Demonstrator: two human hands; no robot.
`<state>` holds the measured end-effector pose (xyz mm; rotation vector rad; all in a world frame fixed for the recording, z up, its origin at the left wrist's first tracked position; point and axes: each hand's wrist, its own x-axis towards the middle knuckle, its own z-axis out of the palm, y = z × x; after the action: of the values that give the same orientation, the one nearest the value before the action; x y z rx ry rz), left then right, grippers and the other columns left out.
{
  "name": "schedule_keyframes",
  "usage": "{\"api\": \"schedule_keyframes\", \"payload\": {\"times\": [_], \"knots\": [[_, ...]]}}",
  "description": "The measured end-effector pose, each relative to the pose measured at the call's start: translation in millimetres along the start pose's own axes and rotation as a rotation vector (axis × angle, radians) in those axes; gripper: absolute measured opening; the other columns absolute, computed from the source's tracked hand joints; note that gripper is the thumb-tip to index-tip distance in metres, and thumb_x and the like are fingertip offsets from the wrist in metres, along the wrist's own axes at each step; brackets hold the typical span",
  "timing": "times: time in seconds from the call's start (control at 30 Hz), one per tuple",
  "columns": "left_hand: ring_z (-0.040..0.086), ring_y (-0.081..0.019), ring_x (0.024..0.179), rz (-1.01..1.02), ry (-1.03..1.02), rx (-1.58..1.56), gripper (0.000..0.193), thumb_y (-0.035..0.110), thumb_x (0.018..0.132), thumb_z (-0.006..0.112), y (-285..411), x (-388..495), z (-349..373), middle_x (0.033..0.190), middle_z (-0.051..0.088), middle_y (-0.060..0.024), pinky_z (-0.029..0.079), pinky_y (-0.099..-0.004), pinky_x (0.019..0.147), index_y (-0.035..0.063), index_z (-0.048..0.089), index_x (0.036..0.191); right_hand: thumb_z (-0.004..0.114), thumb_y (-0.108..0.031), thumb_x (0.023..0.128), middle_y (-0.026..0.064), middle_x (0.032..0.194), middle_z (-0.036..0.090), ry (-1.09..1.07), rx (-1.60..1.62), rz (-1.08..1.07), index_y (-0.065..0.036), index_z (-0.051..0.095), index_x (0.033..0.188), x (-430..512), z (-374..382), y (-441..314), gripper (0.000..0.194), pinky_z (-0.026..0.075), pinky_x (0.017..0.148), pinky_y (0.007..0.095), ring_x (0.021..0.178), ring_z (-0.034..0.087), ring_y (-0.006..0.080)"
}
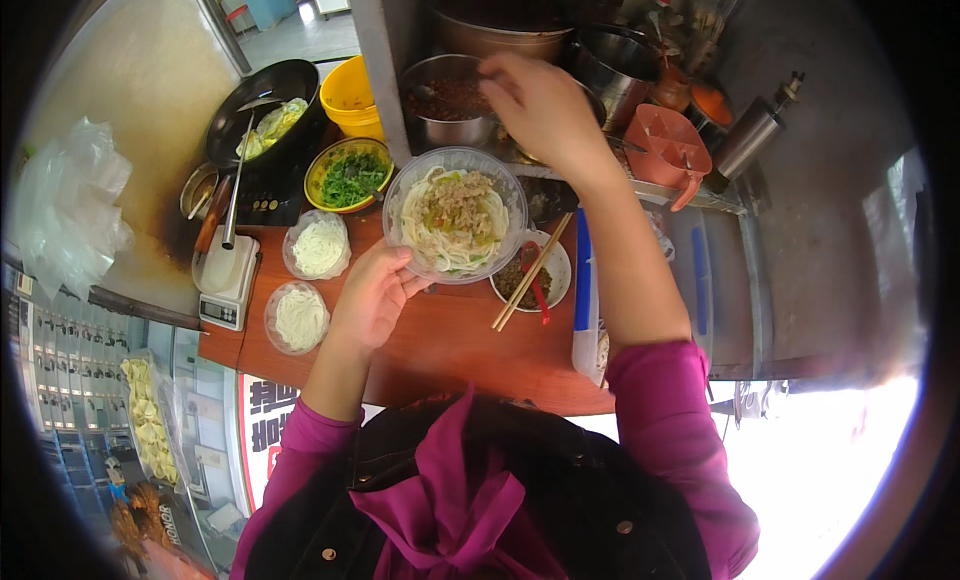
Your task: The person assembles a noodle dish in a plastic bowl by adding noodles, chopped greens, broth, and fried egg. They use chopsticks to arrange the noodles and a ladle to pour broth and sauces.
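Note:
My left hand (379, 291) holds the near left rim of a clear plastic bowl (455, 214) of white noodles topped with minced meat and chopped greens. My right hand (536, 111) is raised over the right edge of a steel pot (450, 99) of dark red sauce; its fingertips are blurred, and whether they hold anything is hidden. Right of the noodle bowl, a white bowl (557, 268) of dark mince holds a red spoon (534, 276), with wooden chopsticks (531, 274) laid across it. Left of my bowl is a yellow bowl (349, 173) of chopped green herbs.
Two plastic tubs of white noodles (320, 244) (298, 318) stand at left beside a digital scale (227, 302). Behind are a black wok (262, 114) with a ladle and a yellow bucket (351, 99). A pink divided container (664, 145) sits on the right shelf, near a metal post (379, 62).

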<state>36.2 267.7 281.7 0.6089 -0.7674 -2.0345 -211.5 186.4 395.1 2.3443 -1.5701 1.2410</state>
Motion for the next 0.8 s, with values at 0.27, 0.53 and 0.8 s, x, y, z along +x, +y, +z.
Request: {"api": "schedule_keyframes", "payload": {"times": [0.27,0.53,0.8], "knots": [[0.062,-0.0271,0.106,-0.090,0.117,-0.121,0.026,0.018,0.091,0.055,22,-5,-9,0.114,0.062,-0.0159,0.049,-0.0419,0.097,0.0012,0.054,0.111,0.064,-0.012,0.074,0.0150,0.090,0.069,-0.535,-0.668,0.078,-0.010,0.072,0.092,60,61,21,0.020,0.053,0.073,0.0446,0.087,0.067,0.0333],[0.062,-0.0310,0.104,-0.121,0.125,-0.113,0.031,0.021,0.088,0.059,38,10,-1,0.111,0.060,-0.0208,0.049,-0.0435,0.098,0.0007,0.051,0.110,0.063,-0.009,0.074,0.0118,0.090,0.070,-0.518,-0.537,-0.022,-0.012,0.073,0.089,58,52,23,0.018,0.054,0.074,0.0423,0.090,0.067,0.0302],[0.062,-0.0315,0.102,-0.119,0.080,-0.139,0.034,0.022,0.087,0.060,40,34,8,0.110,0.060,-0.0219,0.050,-0.0431,0.096,0.0002,0.050,0.111,0.069,-0.013,0.077,0.0123,0.093,0.068,-0.466,-0.280,0.099,-0.008,0.071,0.096,54,4,39,0.020,0.050,0.077,0.0389,0.089,0.065,0.0306]]}}
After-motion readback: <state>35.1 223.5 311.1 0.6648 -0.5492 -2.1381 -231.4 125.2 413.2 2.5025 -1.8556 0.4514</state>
